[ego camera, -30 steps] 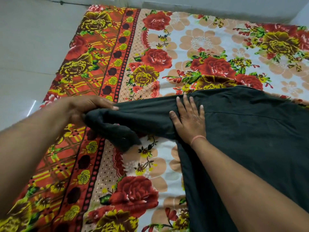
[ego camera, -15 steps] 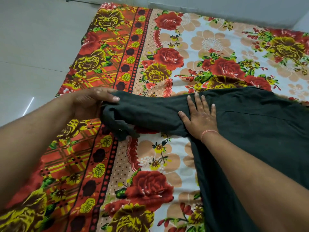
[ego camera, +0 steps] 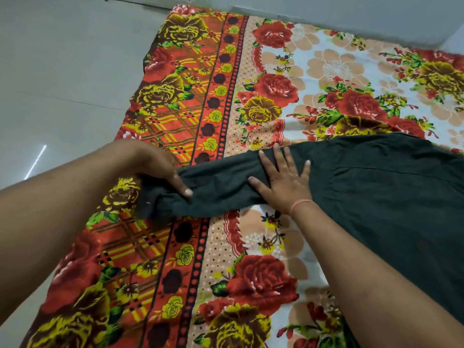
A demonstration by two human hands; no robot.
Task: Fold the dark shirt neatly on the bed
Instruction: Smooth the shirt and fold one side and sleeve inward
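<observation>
matt cloth shirt, printed cloth bedsheet

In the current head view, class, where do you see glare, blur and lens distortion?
Head view: a bright streak of glare lies on the floor at left; the left hand and its forearm look softly motion-blurred, while the right hand on the dark shirt is sharper; the bedsheet border lines bow, suggesting wide-angle distortion.

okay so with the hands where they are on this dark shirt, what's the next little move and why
Probably carry the sleeve rightward over the shirt body. The left hand holds the sleeve's bunched end, the right hand lies flat near the shoulder like an anchor, and the sleeve lies stretched out across the floral bedsheet.
</observation>
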